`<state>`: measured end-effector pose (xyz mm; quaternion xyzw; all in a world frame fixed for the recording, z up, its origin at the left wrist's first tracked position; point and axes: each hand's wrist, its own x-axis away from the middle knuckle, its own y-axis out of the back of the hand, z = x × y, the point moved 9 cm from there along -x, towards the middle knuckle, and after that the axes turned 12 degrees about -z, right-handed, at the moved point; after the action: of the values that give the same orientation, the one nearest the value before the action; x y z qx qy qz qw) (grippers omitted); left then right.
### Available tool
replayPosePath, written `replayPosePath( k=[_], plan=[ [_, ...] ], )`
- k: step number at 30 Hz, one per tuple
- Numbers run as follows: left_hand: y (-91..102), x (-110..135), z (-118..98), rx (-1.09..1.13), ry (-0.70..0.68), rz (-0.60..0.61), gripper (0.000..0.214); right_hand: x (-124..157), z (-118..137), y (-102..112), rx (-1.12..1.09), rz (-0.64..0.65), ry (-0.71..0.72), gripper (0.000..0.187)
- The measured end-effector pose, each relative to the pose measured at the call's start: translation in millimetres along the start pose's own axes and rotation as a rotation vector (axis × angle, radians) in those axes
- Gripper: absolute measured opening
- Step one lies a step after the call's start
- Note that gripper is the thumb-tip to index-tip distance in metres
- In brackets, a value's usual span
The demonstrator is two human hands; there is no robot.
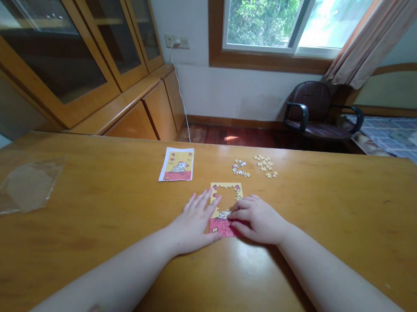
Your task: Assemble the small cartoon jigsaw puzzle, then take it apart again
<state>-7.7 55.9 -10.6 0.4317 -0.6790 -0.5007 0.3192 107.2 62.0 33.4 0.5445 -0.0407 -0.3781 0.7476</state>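
Observation:
A small, partly assembled jigsaw puzzle (226,197) with a yellow border and a red bottom lies on the wooden table (289,295); its middle is a bare gap. My left hand (197,223) rests flat on its left edge with the fingers stretched out. My right hand (257,219) lies on the puzzle's right side, fingers curled and pressed on the pieces near the red bottom; whether it holds a piece is hidden. Loose puzzle pieces (256,166) lie in two small clusters beyond the puzzle.
A printed reference picture (177,165) of the puzzle lies to the left of it. A clear plastic bag (21,187) sits at the table's far left. Beyond the table stand wooden cabinets (90,53), a dark armchair (310,111), a window and a bed at the right.

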Motion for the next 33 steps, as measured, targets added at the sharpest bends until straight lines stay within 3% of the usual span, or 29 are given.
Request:
replayPosePath(
  k=[25,28,33],
  plan=[
    [-2.0,0.1,1.9,0.001,-0.004,-0.007,0.088,-0.7,-4.2,0.9,0.012,-0.038,-0.027,0.021],
    [-1.7,-0.5,1.9,0.0,-0.011,-0.017,0.088,-1.5,-15.6,6.4,0.062,-0.105,-0.099,0.022],
    [-0.5,-0.1,1.5,0.003,0.003,0.002,0.088,8.7,-65.0,21.1,0.223,-0.302,-0.406,0.028]
  ],
)
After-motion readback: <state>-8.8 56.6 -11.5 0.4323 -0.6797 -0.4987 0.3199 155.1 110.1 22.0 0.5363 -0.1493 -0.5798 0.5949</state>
